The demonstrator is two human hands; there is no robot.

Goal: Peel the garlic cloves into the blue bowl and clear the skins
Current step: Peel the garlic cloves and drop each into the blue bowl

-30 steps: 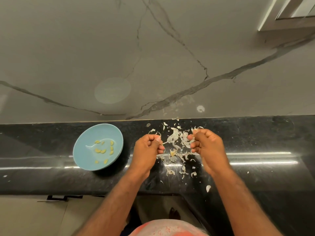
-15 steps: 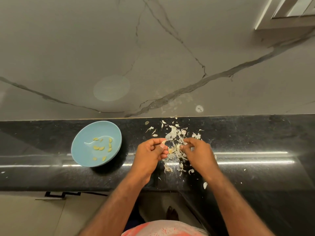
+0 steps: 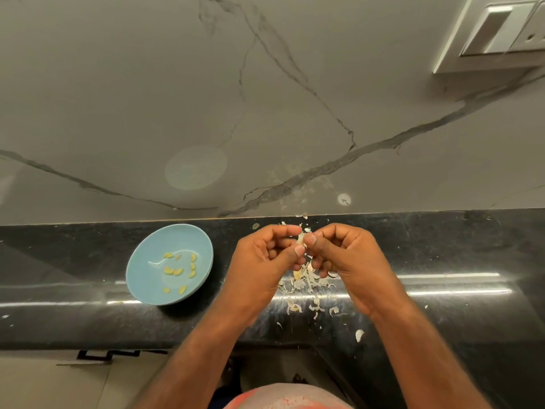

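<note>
Both hands meet over the black stone counter [image 3: 442,252]: the left hand [image 3: 262,261] and right hand [image 3: 348,258] pinch one small pale garlic clove [image 3: 300,239] between curled fingertips, above the scattered papery white skins [image 3: 303,286]. The round light-blue bowl [image 3: 147,267] holding yellow peeled cloves [image 3: 177,271] sits just left.

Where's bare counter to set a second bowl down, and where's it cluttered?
Free: black counter right of the right hand, out to the frame edge; also the strip left of the blue bowl. The gap between bowl and left hand is narrow. Crowded: garlic skins litter the counter under both hands, which pinch a garlic clove.
</note>
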